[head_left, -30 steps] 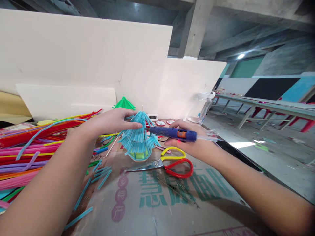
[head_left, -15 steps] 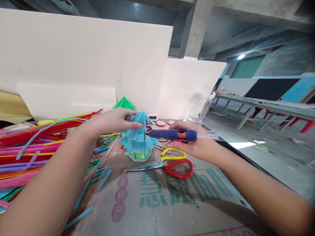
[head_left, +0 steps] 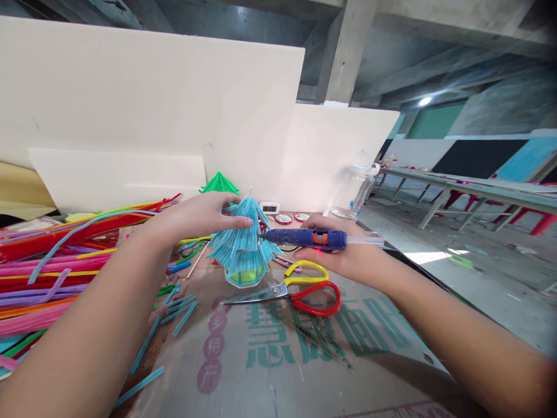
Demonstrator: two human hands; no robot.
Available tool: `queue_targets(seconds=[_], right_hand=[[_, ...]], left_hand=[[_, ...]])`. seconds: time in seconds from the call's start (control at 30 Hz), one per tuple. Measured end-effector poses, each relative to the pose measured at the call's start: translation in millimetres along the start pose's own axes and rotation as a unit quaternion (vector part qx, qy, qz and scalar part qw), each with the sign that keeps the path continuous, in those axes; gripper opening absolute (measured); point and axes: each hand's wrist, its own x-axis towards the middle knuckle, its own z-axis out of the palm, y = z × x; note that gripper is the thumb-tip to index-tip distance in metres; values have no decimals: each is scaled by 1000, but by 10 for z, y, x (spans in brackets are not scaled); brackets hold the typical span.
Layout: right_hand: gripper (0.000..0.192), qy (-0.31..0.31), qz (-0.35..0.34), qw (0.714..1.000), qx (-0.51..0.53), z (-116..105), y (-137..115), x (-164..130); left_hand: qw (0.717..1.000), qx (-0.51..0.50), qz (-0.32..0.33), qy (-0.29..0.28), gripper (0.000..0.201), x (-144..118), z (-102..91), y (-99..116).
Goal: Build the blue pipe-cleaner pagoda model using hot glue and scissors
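A small light-blue pagoda model point(head_left: 244, 241), built from pipe cleaners in tiers over a green base, stands on the plastic-covered table. My left hand point(head_left: 209, 216) grips its upper part from the left, the thumb across the front and the other fingers partly hidden behind. In my right hand point(head_left: 328, 255) lies a blue hot glue gun point(head_left: 291, 238), a clear glue stick showing at its rear. The gun's nozzle points left, at the right side of the model's middle tiers; whether it touches cannot be made out. Yellow-and-red-handled scissors point(head_left: 285, 290) lie in front of the model.
Bundles of coloured pipe cleaners point(head_left: 52, 267) fill the left side, with cut blue pieces point(head_left: 145, 342) nearer me. Behind are a green umbrella-shaped piece point(head_left: 220, 183), a small digital clock point(head_left: 270, 207), two round tins point(head_left: 284, 218) and a clear bottle point(head_left: 353, 191) before white boards point(head_left: 152, 98).
The pagoda model has turned or tilted very slightly, its lower tiers shifting a little left. My left hand keeps its grip, and the glue gun stays nearly where it was.
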Motion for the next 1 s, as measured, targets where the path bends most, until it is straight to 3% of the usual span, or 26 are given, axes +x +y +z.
queue_targets(seconds=[1.0], right_hand=[[36, 15, -24, 999, -15, -5, 59, -15]], left_hand=[[1000, 13, -21, 4, 77, 2, 23, 86]])
